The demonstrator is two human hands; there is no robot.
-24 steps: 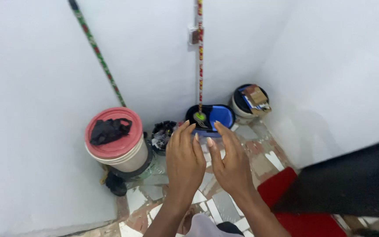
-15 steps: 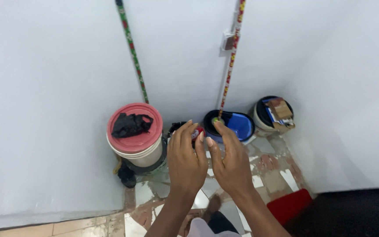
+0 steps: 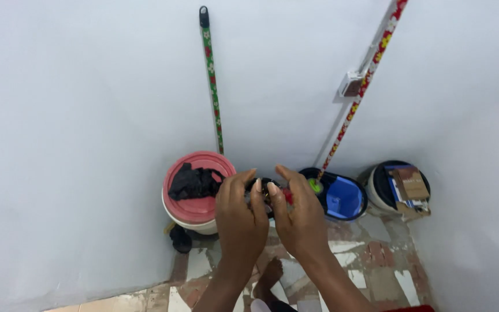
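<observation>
Hands raised side by side, backs up: left hand (image 3: 241, 222) and right hand (image 3: 300, 219) both open, fingers extended toward a red-lidded bucket (image 3: 198, 193).

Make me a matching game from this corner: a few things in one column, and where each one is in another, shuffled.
Things:
1. black cloth
2. blue bucket
3. cardboard pieces
4. left hand

Places:
A. on the dark bucket by the right wall
B. on the pink lid
C. beside the right hand, fingertips close together
D. at the foot of the slanted flowered pole

Pairs: 1-B, 2-D, 3-A, 4-C
</observation>
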